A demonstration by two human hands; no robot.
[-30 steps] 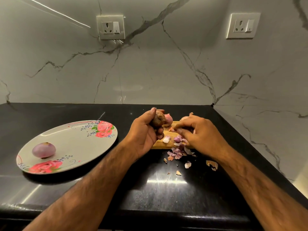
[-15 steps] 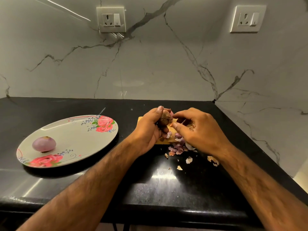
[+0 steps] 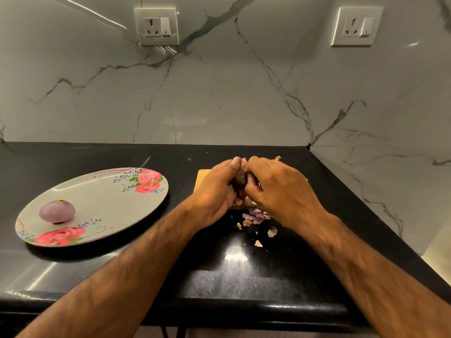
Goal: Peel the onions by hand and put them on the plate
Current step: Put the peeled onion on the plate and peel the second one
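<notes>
Black counter. Plate sits at L, well apart from the work, w/ one peeled onion on it. L hand curls round the onion above the board. R hand pinches its R side, prob. skin, mostly hidden. Onion's axis: can't tell. Plate lies L of the grip, L hand nearer. Skins lie just below.

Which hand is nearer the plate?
Left. The left hand grips the unpeeled onion just right of the plate; the right hand, on the same onion, is farther right.
</notes>
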